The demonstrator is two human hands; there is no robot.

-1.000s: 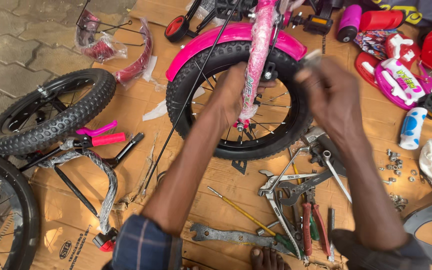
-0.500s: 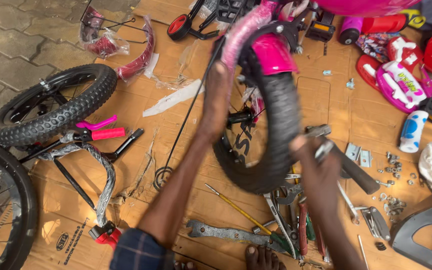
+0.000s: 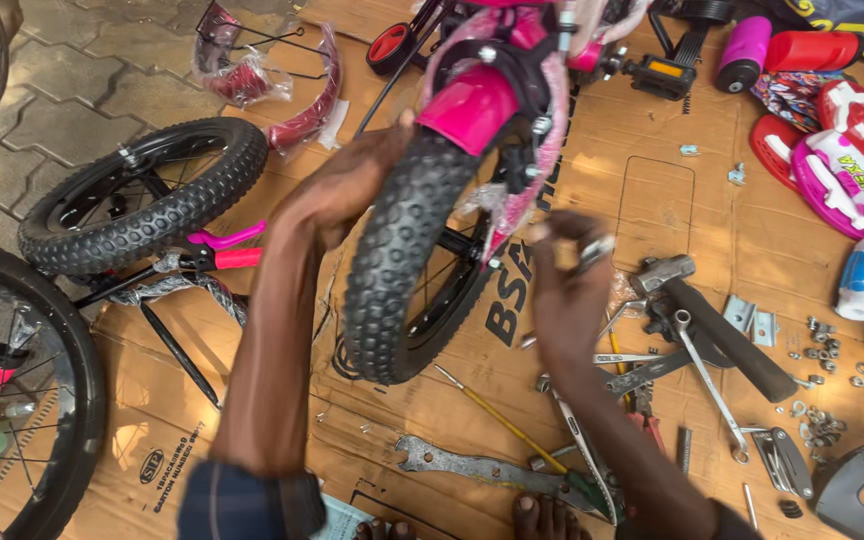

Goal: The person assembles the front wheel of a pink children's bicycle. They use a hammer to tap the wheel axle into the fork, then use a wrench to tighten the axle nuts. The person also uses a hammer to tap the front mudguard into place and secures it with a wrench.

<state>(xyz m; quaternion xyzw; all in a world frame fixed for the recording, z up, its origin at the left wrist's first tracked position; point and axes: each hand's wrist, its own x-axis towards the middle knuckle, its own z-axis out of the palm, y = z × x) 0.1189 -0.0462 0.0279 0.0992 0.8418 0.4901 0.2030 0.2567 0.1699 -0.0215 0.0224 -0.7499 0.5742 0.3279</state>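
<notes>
The left hand (image 3: 347, 190) grips the knobby black front wheel (image 3: 402, 270) of the small pink bicycle, fingers wrapped over the tyre's upper edge just below the pink mudguard (image 3: 472, 105). The right hand (image 3: 567, 290) hovers beside the wheel's hub side, fingertips pinched around a small metal piece (image 3: 597, 250) — too blurred to tell what. Below those fingers lie wrenches (image 3: 702, 360), a hammer (image 3: 722, 320) and scattered nuts (image 3: 822, 340) on cardboard (image 3: 652, 200). The wheel stands upright, tread toward the camera. It looks stiff and fairly light, the rubber grippy; tyre or fork make the surest holds, the spokes — thin, easily bent — the poorest
</notes>
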